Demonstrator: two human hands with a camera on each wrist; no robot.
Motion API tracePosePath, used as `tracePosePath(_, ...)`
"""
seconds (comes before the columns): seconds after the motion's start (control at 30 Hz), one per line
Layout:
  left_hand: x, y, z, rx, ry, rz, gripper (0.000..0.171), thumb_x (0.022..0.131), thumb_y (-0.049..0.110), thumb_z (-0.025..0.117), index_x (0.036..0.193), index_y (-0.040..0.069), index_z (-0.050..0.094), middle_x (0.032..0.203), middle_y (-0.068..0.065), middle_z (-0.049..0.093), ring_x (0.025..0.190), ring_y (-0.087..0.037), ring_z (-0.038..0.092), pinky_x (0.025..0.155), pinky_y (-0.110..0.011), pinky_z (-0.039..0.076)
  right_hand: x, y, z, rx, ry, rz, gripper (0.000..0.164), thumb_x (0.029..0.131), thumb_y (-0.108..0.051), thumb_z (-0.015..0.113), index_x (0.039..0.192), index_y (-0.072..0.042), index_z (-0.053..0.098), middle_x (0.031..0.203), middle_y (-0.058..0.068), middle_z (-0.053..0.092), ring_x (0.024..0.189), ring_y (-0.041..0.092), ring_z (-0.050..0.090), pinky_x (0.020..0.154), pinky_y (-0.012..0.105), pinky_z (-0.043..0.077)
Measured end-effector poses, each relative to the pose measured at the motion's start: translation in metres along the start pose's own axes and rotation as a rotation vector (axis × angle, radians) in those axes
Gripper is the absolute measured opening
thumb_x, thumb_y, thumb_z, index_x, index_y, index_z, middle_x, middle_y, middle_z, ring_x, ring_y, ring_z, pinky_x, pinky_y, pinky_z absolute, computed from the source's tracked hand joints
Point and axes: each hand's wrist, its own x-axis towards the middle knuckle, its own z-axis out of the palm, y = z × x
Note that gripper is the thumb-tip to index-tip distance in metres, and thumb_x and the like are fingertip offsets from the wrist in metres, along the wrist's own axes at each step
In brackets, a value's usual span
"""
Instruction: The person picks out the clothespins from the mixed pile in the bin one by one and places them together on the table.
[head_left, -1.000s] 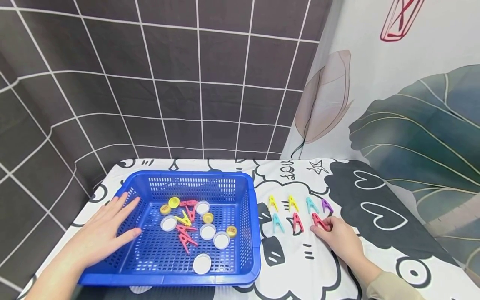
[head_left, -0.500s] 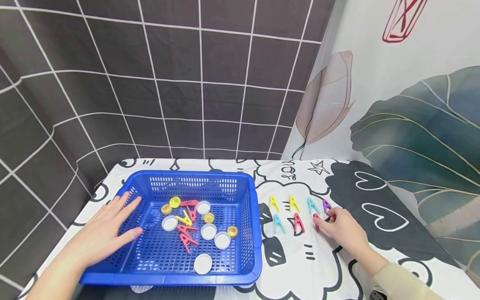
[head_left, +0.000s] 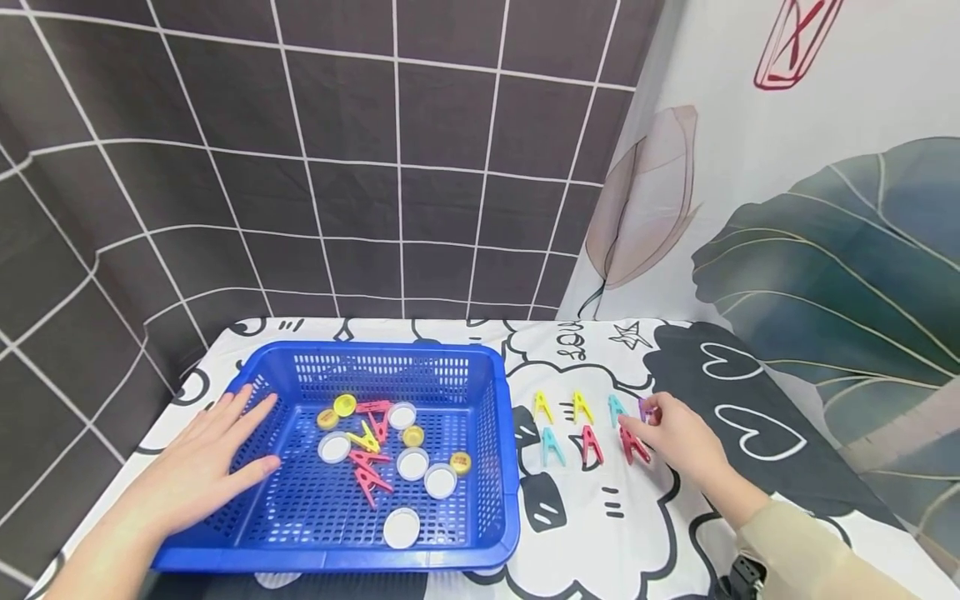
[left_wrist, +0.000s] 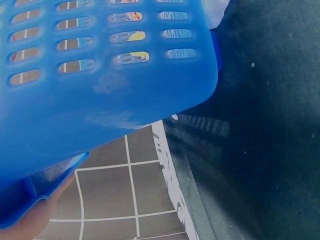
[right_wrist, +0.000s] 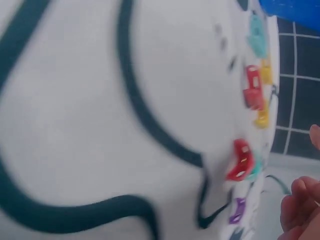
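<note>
My left hand (head_left: 198, 467) rests at the left rim of a blue plastic basket (head_left: 322, 560), with its fingers extended and its thumb apart. My right hand (head_left: 678, 437) hovers by the clothespins on the table at right and holds nothing. A purple clothespin (right_wrist: 237, 210) lies closest to its fingers, partly hidden in the head view. In front of it is a red clothespin (head_left: 633, 445), with a teal clothespin (head_left: 617, 409) behind. Further left lie another red clothespin (head_left: 592, 446), another teal clothespin (head_left: 552, 447) and two yellow clothespins (head_left: 581, 407), making two rows.
Inside the basket are white caps (head_left: 401, 528), yellow caps (head_left: 461, 463), several red clothespins (head_left: 371, 483) and a yellow clothespin (head_left: 363, 437). A patterned cloth (head_left: 585, 542) covers the table. Dark tile-print fabric (head_left: 360, 200) hangs behind.
My right hand has let go of the front red clothespin, which lies at the end of the front row. It has moved back and up toward the purple one. The left hand stays put.
</note>
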Motion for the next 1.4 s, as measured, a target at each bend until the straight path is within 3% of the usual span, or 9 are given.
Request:
tracePosePath(0.3, 0.000, 0.000, 0.000, -0.010, -0.028, -0.016, 0.074, 0.090, 0.044, 0.057, 0.147, 0.008, 0.029, 0.149, -0.028, 0.021, 0.138, -0.044, 0.012, 0.109, -0.027, -0.016, 0.015, -0.037, -0.007, 0.021, -0.012, -0.078, 0.058, 0.084, -0.044, 0.066, 0.115, 0.004, 0.055, 0.085, 0.008, 0.056, 0.069, 0.019, 0.050, 0.056, 0.030, 0.040)
tracePosePath(0.53, 0.000, 0.001, -0.002, -0.013, -0.030, -0.019, 0.074, 0.090, 0.045, 0.057, 0.147, 0.008, 0.029, 0.149, -0.028, 0.021, 0.138, -0.045, 0.013, 0.109, -0.027, -0.015, 0.022, -0.055, -0.009, 0.054, -0.039, -0.161, 0.054, 0.085, -0.039, 0.066, 0.117, 0.003, 0.055, 0.096, 0.013, 0.060, 0.081, 0.024, 0.055, 0.069, 0.040, 0.048)
tracePosePath(0.93, 0.001, 0.004, -0.003, -0.010, -0.024, -0.014, 0.073, 0.090, 0.045, 0.057, 0.146, 0.007, 0.031, 0.149, -0.029, 0.022, 0.137, -0.045, 0.016, 0.110, -0.027, -0.014, 0.032, -0.096, -0.003, 0.103, -0.074, -0.318, 0.048, 0.084, -0.033, 0.067, 0.117, 0.001, 0.058, 0.098, 0.013, 0.062, 0.085, 0.027, 0.057, 0.071, 0.039, 0.047)
tracePosePath(1.4, 0.000, 0.005, -0.005, -0.009, -0.033, -0.023, 0.074, 0.090, 0.046, 0.057, 0.146, 0.006, 0.031, 0.149, -0.029, 0.022, 0.137, -0.045, 0.016, 0.110, -0.029, -0.014, 0.031, -0.149, 0.004, 0.061, -0.163, -0.412, 0.051, 0.081, -0.038, 0.069, 0.116, -0.003, 0.059, 0.098, 0.009, 0.060, 0.085, 0.023, 0.057, 0.069, 0.036, 0.048)
